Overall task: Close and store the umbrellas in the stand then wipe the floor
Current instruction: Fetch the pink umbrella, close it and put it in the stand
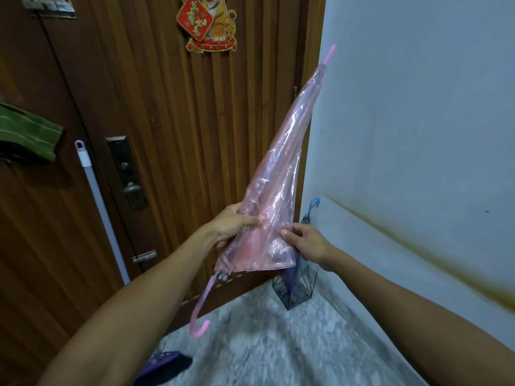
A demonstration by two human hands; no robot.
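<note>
Umbrella [278, 174], pink, see-through, folded: we hold it aslant before the door [167, 121], tip up toward the wall, hooked handle down at lower left. Left hand [237, 222] clenched round the gathered canopy; right hand [308, 243] pinching its loose edge. Stand [296, 288], wire, in the corner, lies just below and beyond our right hand, already holding another umbrella.

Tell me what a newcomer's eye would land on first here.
First, the pink see-through umbrella, folded and held slantwise mid-frame, tip up; the left hand grips it and the right hand pinches its loose cover. Next, the red-and-gold tiger decoration high on the wooden door. Below right, a wire stand in the corner already holds a blue-handled umbrella.
</note>
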